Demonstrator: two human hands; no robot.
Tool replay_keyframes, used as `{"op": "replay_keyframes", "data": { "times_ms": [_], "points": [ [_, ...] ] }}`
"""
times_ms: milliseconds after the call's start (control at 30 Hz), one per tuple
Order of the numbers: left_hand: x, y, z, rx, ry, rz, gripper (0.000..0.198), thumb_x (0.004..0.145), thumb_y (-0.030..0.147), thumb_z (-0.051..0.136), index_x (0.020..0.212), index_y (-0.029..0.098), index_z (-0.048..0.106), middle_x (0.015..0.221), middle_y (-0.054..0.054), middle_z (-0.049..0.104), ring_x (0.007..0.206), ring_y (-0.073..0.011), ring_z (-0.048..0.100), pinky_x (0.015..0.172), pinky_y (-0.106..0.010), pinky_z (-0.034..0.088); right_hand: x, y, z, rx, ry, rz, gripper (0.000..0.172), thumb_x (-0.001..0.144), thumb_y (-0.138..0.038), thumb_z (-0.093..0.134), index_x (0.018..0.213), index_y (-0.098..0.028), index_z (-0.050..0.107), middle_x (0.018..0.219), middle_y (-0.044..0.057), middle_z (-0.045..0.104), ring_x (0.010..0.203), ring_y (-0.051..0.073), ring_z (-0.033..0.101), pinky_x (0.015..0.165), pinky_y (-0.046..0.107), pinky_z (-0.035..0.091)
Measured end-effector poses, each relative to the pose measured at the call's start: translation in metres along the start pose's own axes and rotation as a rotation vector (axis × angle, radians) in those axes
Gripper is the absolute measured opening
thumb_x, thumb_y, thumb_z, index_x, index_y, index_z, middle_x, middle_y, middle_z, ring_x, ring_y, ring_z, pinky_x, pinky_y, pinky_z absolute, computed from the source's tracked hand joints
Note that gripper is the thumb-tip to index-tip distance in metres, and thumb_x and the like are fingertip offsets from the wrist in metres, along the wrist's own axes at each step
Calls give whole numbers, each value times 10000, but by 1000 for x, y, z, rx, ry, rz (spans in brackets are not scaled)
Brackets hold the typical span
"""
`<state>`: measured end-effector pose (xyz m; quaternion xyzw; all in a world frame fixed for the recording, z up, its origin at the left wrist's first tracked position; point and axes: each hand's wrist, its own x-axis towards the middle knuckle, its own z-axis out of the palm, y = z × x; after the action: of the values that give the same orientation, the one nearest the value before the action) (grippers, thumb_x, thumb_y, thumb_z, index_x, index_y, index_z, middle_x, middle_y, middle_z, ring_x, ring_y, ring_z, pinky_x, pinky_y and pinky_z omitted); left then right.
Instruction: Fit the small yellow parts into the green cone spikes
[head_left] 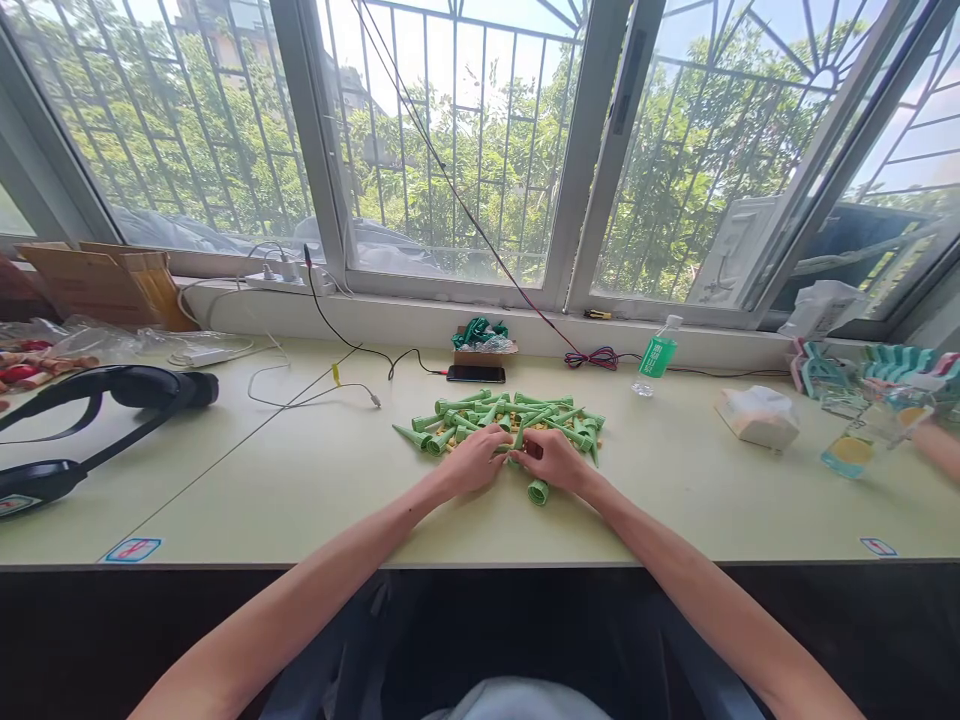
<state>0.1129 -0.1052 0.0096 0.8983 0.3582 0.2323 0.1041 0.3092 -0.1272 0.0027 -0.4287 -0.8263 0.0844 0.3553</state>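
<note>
A heap of several green cone-shaped plastic spikes (499,415) lies on the pale table (300,480) straight ahead of me. My left hand (474,460) rests on the near edge of the heap with its fingers curled over small pieces. My right hand (553,461) sits beside it, fingers pinched around one green spike (537,489) whose wide end points toward me. Both hands meet at the heap's front. What the left fingers grip is too small to name.
A black phone (475,374) and a small box of green parts (480,340) lie behind the heap. A water bottle (658,354), a tissue pack (757,416), black headphones (97,415), cables and a power strip (285,272) surround them. Another person's hand (941,445) shows at far right.
</note>
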Motion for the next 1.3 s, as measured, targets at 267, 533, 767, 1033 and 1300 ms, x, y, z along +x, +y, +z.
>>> {"op": "replay_keyframes", "data": {
  "times_ms": [267,533,767,1033,1300],
  "points": [
    [-2,5,-3,74,-1,-72,284,854,194,501,1112,214,615,1129,-72,583,971,-246,616,763,-320,484,1,-5,-5,-21,169,20,313,864,-368,557,627,-195,450,552,-36,493,503,98,414,521,215,327],
    [-1,9,-7,152,-7,-113,188,873,211,500,1019,225,618,1056,-69,611,902,-246,628,700,-312,471,5,6,-16,-156,505,248,323,885,-397,505,641,-204,416,521,-46,462,478,105,405,539,226,333],
    [-1,9,-7,139,-19,-112,184,873,189,481,968,215,636,1034,-74,631,942,-252,625,714,-309,463,6,18,-16,-273,432,396,209,890,-358,491,750,-202,495,586,-12,563,537,143,493,544,237,285],
    [-2,6,-5,97,-14,-73,224,859,161,473,985,213,651,1020,-70,624,937,-247,622,744,-319,474,6,24,-17,-307,377,446,166,898,-335,492,810,-195,510,653,24,588,578,166,526,543,251,257],
    [-2,7,-5,95,-5,-75,236,849,181,461,984,199,653,1011,-80,605,899,-241,619,709,-315,474,6,14,-17,-141,446,286,275,913,-387,458,708,-216,394,551,-38,460,500,128,418,537,241,311]
  ]
}}
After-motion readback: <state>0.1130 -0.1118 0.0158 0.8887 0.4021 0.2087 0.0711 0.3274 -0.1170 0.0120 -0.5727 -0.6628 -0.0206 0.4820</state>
